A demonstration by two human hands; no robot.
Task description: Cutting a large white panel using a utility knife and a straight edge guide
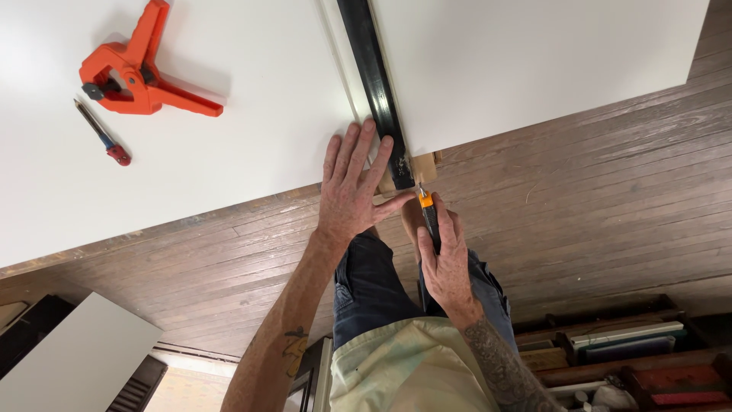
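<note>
While our left hand point(352, 187) lies flat, fingers spread, beside the black rail point(374, 72), our right hand point(446, 259) fingers grip a screwdriver point(428, 214) upright at the rail's end.

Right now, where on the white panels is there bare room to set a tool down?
Free: the left panel between the orange clamp and black rail, and the right panel. Crowded: the rail's near end, where left hand presses and right hand holds the screwdriver.

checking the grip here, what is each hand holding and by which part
The right hand grips a black-handled screwdriver with an orange collar around its handle. The left hand holds nothing, pressing flat on the white panel.
</note>
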